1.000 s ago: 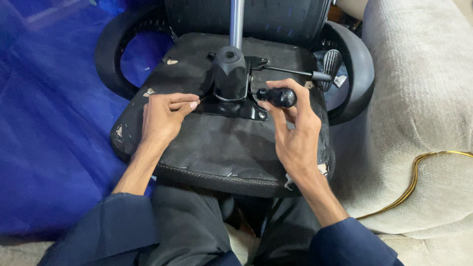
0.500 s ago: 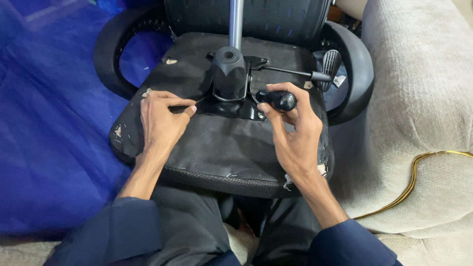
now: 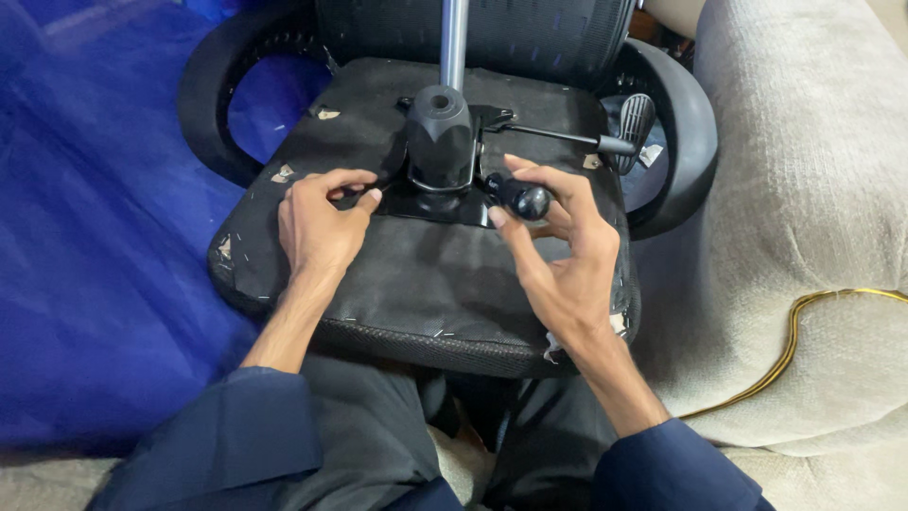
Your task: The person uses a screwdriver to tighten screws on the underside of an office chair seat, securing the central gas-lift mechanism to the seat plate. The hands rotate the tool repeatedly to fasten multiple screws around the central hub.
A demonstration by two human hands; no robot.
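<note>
An office chair seat (image 3: 426,284) lies upside down across my lap, its black fabric underside facing up. A black mechanism housing (image 3: 440,142) sits on a metal plate (image 3: 426,206) at its centre, with a silver column (image 3: 454,38) rising from it. My left hand (image 3: 317,232) rests on the seat at the plate's left edge, fingers pinched on a thin dark tool (image 3: 364,183) that is mostly hidden. My right hand (image 3: 567,265) holds the black knob (image 3: 525,199) to the right of the housing, thumb and fingertips on it, the other fingers spread.
A thin lever (image 3: 558,137) with a ribbed paddle (image 3: 636,118) sticks out to the right of the housing. Curved black armrests (image 3: 203,104) (image 3: 690,123) flank the seat. A beige sofa (image 3: 813,189) is on the right, a blue sheet (image 3: 95,237) on the left.
My right hand has loosened from a full grip on the knob to a fingertip hold with fingers spread. My left hand has shifted slightly at the plate's edge.
</note>
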